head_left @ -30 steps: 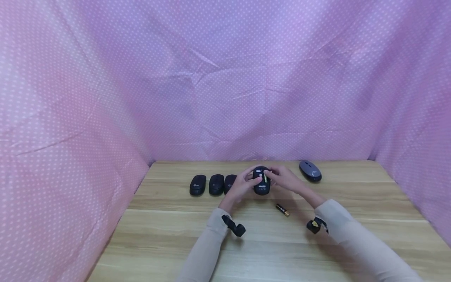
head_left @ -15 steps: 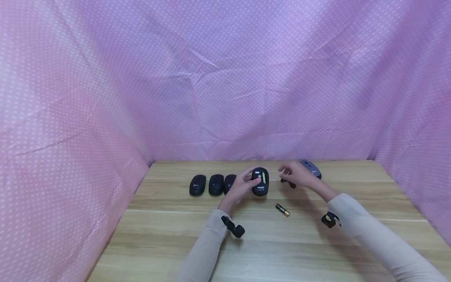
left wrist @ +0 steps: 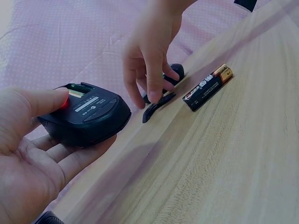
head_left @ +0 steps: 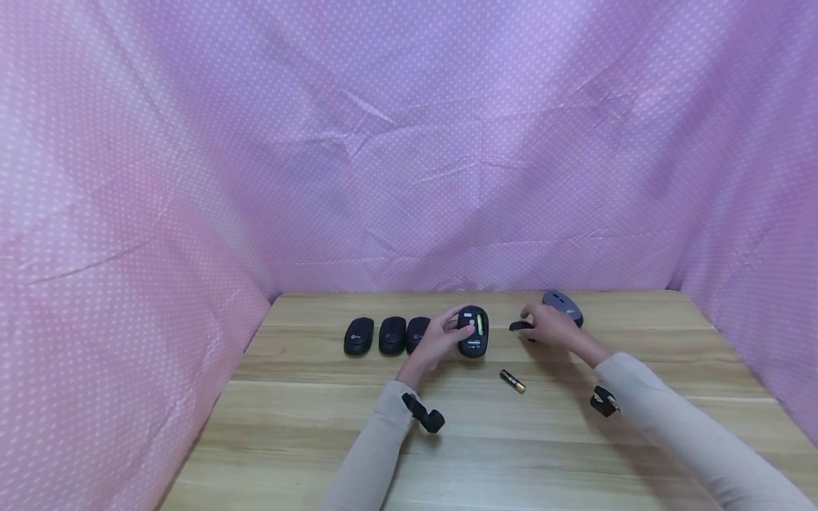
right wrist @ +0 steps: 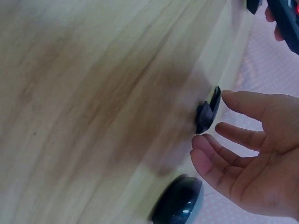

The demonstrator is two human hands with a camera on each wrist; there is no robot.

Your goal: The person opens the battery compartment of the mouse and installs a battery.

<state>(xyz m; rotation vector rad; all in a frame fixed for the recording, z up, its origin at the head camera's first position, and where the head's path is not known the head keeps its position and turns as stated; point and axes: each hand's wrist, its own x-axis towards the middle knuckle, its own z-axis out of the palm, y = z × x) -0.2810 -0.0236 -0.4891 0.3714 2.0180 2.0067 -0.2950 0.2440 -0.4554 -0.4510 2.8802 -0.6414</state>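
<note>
My left hand [head_left: 439, 339] holds a black computer mouse [head_left: 473, 344] with its underside up, thumb across it. In the left wrist view, a red light glows by the thumb, and a pale green-yellow strip shows in the mouse's uncovered battery slot [left wrist: 74, 92]. My right hand [right wrist: 261, 158] reaches down to a thin black battery cover [right wrist: 209, 112] on the table, its fingers parted around the cover's near end. Whether they touch it I cannot tell. A black and gold battery [head_left: 513, 381] lies on the wood between the hands, nearer me.
On the left stand black mice [head_left: 359, 336], [head_left: 393, 335] in a row, the rightmost mouse [head_left: 418, 331] partly behind my left hand. A grey mouse [head_left: 562, 306] sits just beyond my right hand. The wooden table [head_left: 307, 426] ends at a pink dotted cloth [head_left: 409, 177].
My right hand has left the mouse and moved right, down to the black cover on the table. The left hand still holds the mouse, which has shifted very slightly.
</note>
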